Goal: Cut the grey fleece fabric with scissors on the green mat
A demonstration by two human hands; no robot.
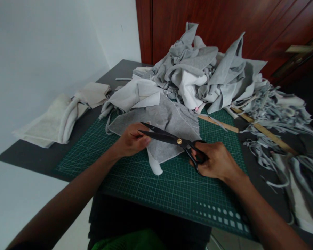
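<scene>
Left hand (pixel 132 140): your fingers are pinching grey cloth (pixel 167 151).
Right hand (pixel 216 159): you're gripping the scissors (pixel 179 141) by their handles.
Grey cloth: probably sagging, soft, light; edge hold suiting.

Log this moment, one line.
right hand: holds black scissors, blades open | left hand: pinches grey fabric near blade tips | green cutting mat: under fabric

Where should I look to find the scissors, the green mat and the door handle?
Scissors (pixel 179 141): head view, on the round brass-coloured pivot.
Green mat (pixel 156 187): head view, on its bare gridded surface, nearer the person than the cloth.
Door handle (pixel 299 49): head view, on its lever.
</scene>
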